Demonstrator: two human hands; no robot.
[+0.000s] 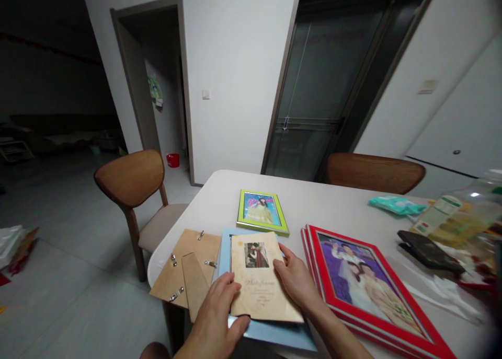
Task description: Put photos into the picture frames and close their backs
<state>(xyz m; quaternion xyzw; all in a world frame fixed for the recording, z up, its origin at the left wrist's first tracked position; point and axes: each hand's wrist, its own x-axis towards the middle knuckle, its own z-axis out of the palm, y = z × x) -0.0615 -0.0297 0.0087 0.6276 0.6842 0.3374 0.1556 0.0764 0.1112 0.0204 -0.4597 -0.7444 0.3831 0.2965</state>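
1. Near the table's front edge, a cream printed card (262,278) with a small photo near its top lies flat on a light blue frame (274,334), which shows beyond it along the top, the left side and the bottom. The card sits slightly askew to the frame.

2. The left hand (217,317) rests on the card's lower left edge, fingers spread and laid flat, with the fingertips (231,285) pressing the paper down; nothing is pinched. The right hand (296,280) meets the card's right edge, fingers loosely together and slightly curled, with the thumb on the card face. Whether any finger is tucked under that edge cannot be told.

3. Judged from this, the card is being squared on the frame. It would go best with light, flat pressure from both hands, sliding the card rather than lifting it, so the paper does not crease or buckle between the palms.

4. Just left of the blue frame lies a brown backing board (187,275) with metal clips and a stand flap, overhanging the white table (333,207).

5. Beyond the card sits a green frame (262,211); to the right lies a stack of red frames (368,288), close to the right wrist.

6. Two wooden chairs (133,178) stand at the table.
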